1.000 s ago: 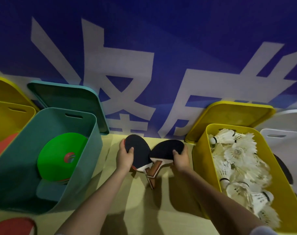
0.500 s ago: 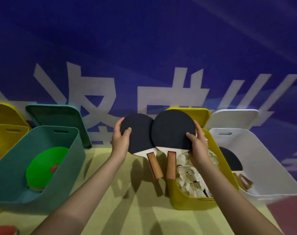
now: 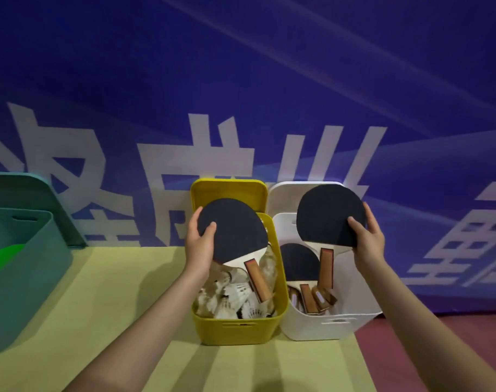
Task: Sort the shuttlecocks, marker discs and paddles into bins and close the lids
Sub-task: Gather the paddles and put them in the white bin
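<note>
My left hand [image 3: 199, 246] grips one paddle [image 3: 232, 232] by the edge of its blade, above the yellow bin [image 3: 235, 328] of shuttlecocks [image 3: 232, 297]. My right hand [image 3: 367, 240] pinches a second paddle [image 3: 328, 216] over the white bin [image 3: 326, 325], where more paddles [image 3: 300, 263] lie. Both bins stand side by side at the mat's [image 3: 122, 292] right edge, lids propped behind; a teal bin [image 3: 23, 267] sits far left
</note>
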### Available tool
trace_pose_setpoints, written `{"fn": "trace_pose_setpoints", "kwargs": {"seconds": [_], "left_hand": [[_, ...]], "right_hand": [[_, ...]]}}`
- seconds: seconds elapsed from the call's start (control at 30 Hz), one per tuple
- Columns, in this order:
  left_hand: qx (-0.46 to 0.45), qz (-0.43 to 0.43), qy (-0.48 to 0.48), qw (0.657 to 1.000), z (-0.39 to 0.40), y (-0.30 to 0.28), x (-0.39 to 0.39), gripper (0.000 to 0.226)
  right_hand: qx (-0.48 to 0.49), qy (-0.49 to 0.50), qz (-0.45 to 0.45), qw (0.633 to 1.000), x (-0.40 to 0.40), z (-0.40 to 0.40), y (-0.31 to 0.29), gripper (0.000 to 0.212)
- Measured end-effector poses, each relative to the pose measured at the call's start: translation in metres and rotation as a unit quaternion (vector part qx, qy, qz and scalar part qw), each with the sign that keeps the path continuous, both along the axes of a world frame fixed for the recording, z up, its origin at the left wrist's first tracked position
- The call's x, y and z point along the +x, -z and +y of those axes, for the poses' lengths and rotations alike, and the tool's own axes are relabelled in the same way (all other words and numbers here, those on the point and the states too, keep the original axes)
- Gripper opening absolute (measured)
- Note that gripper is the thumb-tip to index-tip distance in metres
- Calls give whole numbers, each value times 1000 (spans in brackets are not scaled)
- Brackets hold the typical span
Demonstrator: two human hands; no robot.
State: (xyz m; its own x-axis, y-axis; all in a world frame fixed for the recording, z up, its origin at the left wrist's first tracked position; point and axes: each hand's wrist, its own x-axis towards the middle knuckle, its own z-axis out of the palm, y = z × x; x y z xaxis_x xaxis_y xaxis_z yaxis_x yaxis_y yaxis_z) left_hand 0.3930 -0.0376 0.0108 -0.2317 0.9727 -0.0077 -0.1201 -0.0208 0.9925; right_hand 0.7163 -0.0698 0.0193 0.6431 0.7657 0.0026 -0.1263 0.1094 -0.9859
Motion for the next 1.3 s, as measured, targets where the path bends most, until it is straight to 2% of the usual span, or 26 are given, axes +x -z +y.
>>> {"fn": "trace_pose_setpoints", "kwargs": {"seconds": [0.13,0.3,0.6,0.67,0.77,0.8,0.87,0.93,0.97,1.0,1.03,1.07,1.1,1.13,1.23,1.3], "left_hand": [[-13,-20,-32,999,-18,8,28,42],[-28,-35,-66,997,-31,18,50,41],[-44,-24,-77,996,-2,28,72,35],[-53,-25,-82,995,8,32,80,35],[-56,-23,-74,995,19,38,94,36],[-54,-23,-68,996,23,40,100,36],[-47,-18,-57,997,28,42,111,37],[-45,-5,-46,998,33,41,122,38],[-46,-3,-40,998,36,42,127,39],[-46,-2,-32,998,38,41,133,38],[-46,4,-22,999,40,41,139,38],[-44,15,-9,999,42,41,145,38],[-43,31,3,999,44,40,151,37],[-43,51,15,998,46,40,158,37],[-59,133,60,988,47,36,174,38],[-55,261,68,961,45,31,176,43]], "right_hand": [[-64,-59,-59,994,40,10,34,56],[-132,-136,-122,974,54,27,73,49],[-182,-276,-141,933,54,81,137,48],[-222,-289,-208,908,57,99,155,49],[-324,-296,-366,820,65,112,179,54],[-341,-309,-381,802,65,112,180,55],[-350,-320,-390,789,64,111,177,56],[-326,-280,-406,807,60,109,167,57],[-298,-254,-376,840,55,107,155,55],[-258,-242,-296,887,49,104,140,51],[-210,-253,-179,927,42,100,124,45],[-169,-289,-59,940,35,96,105,40],[-137,-332,24,933,29,91,90,38],[-116,-367,51,922,26,86,78,38],[-103,-350,-11,931,26,80,68,36],[-121,-300,-18,946,37,82,79,35]]}}
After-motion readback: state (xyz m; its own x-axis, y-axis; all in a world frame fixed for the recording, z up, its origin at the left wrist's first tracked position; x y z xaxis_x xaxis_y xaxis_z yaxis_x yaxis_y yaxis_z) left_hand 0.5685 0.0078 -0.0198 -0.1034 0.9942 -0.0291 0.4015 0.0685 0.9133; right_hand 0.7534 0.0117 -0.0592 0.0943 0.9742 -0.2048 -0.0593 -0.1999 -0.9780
